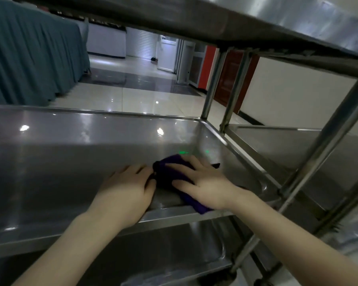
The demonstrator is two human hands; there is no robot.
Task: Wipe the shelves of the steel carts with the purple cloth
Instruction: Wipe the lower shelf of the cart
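Observation:
The purple cloth (170, 178) lies bunched on the middle shelf (70, 162) of the steel cart, near its front right corner. My right hand (203, 182) presses flat on the cloth with fingers spread. My left hand (126, 190) rests on the shelf just left of the cloth, its fingertips touching the cloth's edge. Part of the cloth hangs over the shelf's front rim beneath my right wrist.
The cart's top shelf (194, 15) hangs low overhead. A lower shelf (163, 254) sits below. A second steel cart (298, 149) stands close on the right, its posts (318, 145) beside my right arm. A teal-skirted table (29, 58) stands at left on the tiled floor.

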